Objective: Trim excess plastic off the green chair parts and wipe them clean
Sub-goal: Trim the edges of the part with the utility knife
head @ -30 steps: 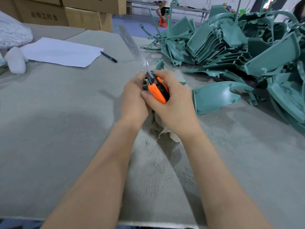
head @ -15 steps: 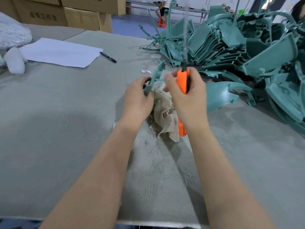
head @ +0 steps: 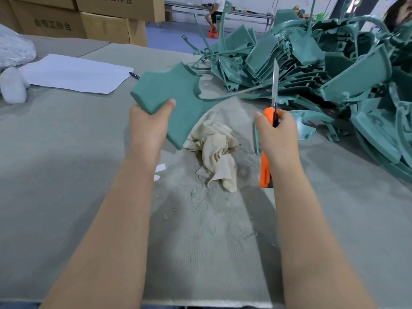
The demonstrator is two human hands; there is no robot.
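Observation:
My left hand [head: 149, 128] grips a flat green chair part [head: 178, 94] by its near corner, thumb on top, and holds it tilted above the table. My right hand [head: 277, 137] grips an orange-handled knife [head: 266, 166] with its long blade [head: 275, 83] pointing up and away. A crumpled beige cloth [head: 215, 150] lies on the grey table [head: 66, 175] between my hands. A slim green piece [head: 256, 139] lies just left of my right hand.
A big heap of green chair parts [head: 323, 63] fills the table's right and far side. White paper [head: 73, 72], a pen [head: 134, 75] and a white bundle [head: 13, 85] lie far left. Cardboard boxes [head: 107, 25] stand behind. Green shavings litter the near felt.
My hands have moved apart. The left hand has turned the green part from edge-on to flat and lifted it left; the right hand with the knife has moved right, leaving the cloth uncovered.

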